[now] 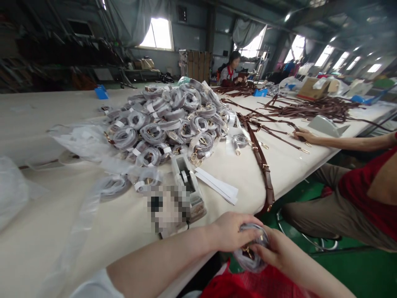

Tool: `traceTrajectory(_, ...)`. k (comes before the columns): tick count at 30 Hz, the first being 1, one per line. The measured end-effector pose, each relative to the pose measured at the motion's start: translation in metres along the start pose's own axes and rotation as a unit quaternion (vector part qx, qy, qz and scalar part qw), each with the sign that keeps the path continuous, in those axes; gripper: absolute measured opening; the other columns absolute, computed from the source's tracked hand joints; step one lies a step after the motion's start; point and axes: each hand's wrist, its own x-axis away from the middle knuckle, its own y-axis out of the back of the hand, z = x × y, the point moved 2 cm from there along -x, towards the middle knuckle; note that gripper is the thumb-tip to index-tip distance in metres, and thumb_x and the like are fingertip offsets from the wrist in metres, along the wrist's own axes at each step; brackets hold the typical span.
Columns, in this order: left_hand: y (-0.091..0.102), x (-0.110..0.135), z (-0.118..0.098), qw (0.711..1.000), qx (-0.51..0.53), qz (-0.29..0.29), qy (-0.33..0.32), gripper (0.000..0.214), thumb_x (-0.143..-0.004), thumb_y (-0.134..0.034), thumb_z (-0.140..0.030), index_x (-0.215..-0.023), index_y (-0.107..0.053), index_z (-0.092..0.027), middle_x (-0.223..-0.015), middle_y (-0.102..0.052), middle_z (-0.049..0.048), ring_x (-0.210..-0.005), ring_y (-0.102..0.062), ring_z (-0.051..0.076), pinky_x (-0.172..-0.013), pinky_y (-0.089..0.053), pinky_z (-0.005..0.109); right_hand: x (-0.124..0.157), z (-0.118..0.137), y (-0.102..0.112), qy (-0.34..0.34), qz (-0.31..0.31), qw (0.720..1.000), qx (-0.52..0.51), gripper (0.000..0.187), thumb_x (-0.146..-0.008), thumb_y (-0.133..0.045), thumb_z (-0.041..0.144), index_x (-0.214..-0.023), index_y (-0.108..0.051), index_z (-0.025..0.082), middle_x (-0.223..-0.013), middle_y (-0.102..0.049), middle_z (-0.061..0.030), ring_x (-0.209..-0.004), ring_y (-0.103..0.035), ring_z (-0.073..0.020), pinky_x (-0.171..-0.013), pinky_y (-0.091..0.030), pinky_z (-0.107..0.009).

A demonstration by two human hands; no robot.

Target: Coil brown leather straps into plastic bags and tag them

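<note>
A coiled strap in clear plastic wrap (pixel 250 261), with gold-coloured metal clips, sits between my two hands just off the table's front edge. My left hand (pixel 231 231) curls over its top and near side. On the other side, my right hand (pixel 273 248) grips the coil with the thumb across its face. Close beyond my left forearm stands a grey tape dispenser (pixel 189 190). White paper strips (pixel 217 186) lie to its right. Behind it rises a big heap of similar wrapped coils (pixel 167 120). A flattened roll of clear plastic sleeve (pixel 113 187) rests left of the dispenser.
Brown straps (pixel 260 165) hang over the table edge, and more are piled at the back right (pixel 313 108). At right a seated co-worker's hand (pixel 302 135) touches straps. Another person (pixel 231 74) sits at the far end. Loose plastic (pixel 12 190) covers the left side.
</note>
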Motion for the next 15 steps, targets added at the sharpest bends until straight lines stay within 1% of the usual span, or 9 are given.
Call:
traceTrajectory(2,-0.002,0.000,0.002,0.999,-0.015,-0.022,0.023,0.034,-0.088,-0.054,-0.039,-0.114,-0.069,-0.023,-0.104,-0.073,0.0026,-0.095,-0.066,0.019,-0.084,-0.048,0.027,-0.006,0.002,-0.003,-0.001,0.022,1.000,-0.017,0.019,-0.088,-0.058,0.028,-0.100,-0.066,0.016,-0.090,-0.073,-0.0048,-0.081,-0.066,-0.0223,-0.071,-0.052,-0.028)
traceTrajectory(5,-0.004,-0.003,0.006,0.995,-0.013,-0.094,0.039,0.030,-0.089,-0.051,-0.035,-0.108,-0.071,-0.022,-0.105,-0.073,0.0036,-0.098,-0.065,0.020,-0.088,-0.047,0.029,-0.015,-0.001,-0.004,-0.014,0.016,0.998,-0.055,0.019,-0.086,-0.059,0.030,-0.095,-0.064,0.015,-0.086,-0.073,-0.0048,-0.078,-0.067,-0.0217,-0.069,-0.053,-0.028)
traceTrajectory(7,-0.006,-0.006,0.012,0.990,0.015,-0.129,0.050,0.032,-0.092,-0.046,-0.034,-0.109,-0.070,-0.022,-0.107,-0.072,0.0043,-0.101,-0.064,0.019,-0.091,-0.047,0.029,-0.021,-0.003,0.007,-0.009,-0.001,0.999,-0.041,0.025,-0.084,-0.063,0.034,-0.101,-0.063,0.015,-0.091,-0.073,-0.0062,-0.083,-0.068,-0.0238,-0.074,-0.055,-0.032)
traceTrajectory(8,-0.008,-0.008,0.015,0.989,0.018,-0.134,0.054,0.033,-0.093,-0.044,-0.034,-0.109,-0.070,-0.022,-0.107,-0.072,0.0046,-0.100,-0.064,0.020,-0.089,-0.047,0.029,-0.024,-0.003,0.016,-0.003,-0.030,0.999,-0.015,0.032,-0.083,-0.064,0.037,-0.107,-0.062,0.016,-0.096,-0.073,-0.0076,-0.087,-0.068,-0.0252,-0.078,-0.056,-0.034)
traceTrajectory(10,-0.015,-0.010,0.023,0.993,-0.029,-0.103,0.042,0.035,-0.094,-0.042,-0.036,-0.107,-0.072,-0.024,-0.103,-0.073,0.0051,-0.095,-0.066,0.021,-0.085,-0.049,0.030,-0.032,0.001,0.039,0.011,-0.128,0.990,0.056,0.046,-0.084,-0.063,0.045,-0.120,-0.057,0.017,-0.107,-0.071,-0.0108,-0.093,-0.068,-0.0264,-0.082,-0.055,-0.037)
traceTrajectory(12,-0.029,-0.010,0.030,0.992,-0.120,-0.029,0.000,0.032,-0.093,-0.044,-0.036,-0.101,-0.074,-0.026,-0.097,-0.075,0.0041,-0.087,-0.067,0.023,-0.077,-0.049,0.031,-0.047,0.011,0.056,0.017,-0.238,0.963,0.129,0.047,-0.088,-0.056,0.050,-0.123,-0.057,0.018,-0.106,-0.070,-0.0113,-0.089,-0.068,-0.0250,-0.076,-0.056,-0.036)
traceTrajectory(13,-0.037,-0.010,0.034,0.986,-0.164,0.012,-0.023,0.030,-0.092,-0.045,-0.036,-0.098,-0.074,-0.028,-0.094,-0.075,0.0030,-0.083,-0.067,0.023,-0.072,-0.049,0.031,-0.057,0.018,0.058,0.027,-0.264,0.950,0.167,0.042,-0.091,-0.052,0.049,-0.120,-0.059,0.019,-0.103,-0.071,-0.0103,-0.086,-0.069,-0.0234,-0.071,-0.056,-0.033)
traceTrajectory(14,-0.044,-0.009,0.038,0.978,-0.200,0.050,-0.037,0.028,-0.090,-0.048,-0.036,-0.096,-0.074,-0.030,-0.092,-0.075,0.0017,-0.078,-0.067,0.022,-0.066,-0.048,0.030,-0.069,0.025,0.056,0.044,-0.270,0.939,0.209,0.036,-0.093,-0.049,0.046,-0.114,-0.062,0.020,-0.099,-0.071,-0.0086,-0.081,-0.069,-0.0215,-0.067,-0.055,-0.031)
traceTrajectory(15,-0.050,-0.008,0.042,0.969,-0.229,0.082,-0.041,0.026,-0.089,-0.050,-0.037,-0.095,-0.074,-0.031,-0.090,-0.075,0.0006,-0.073,-0.067,0.021,-0.059,-0.046,0.029,-0.082,0.033,0.049,0.066,-0.259,0.930,0.252,0.030,-0.095,-0.049,0.042,-0.108,-0.064,0.021,-0.096,-0.071,-0.0070,-0.077,-0.068,-0.0197,-0.064,-0.053,-0.029)
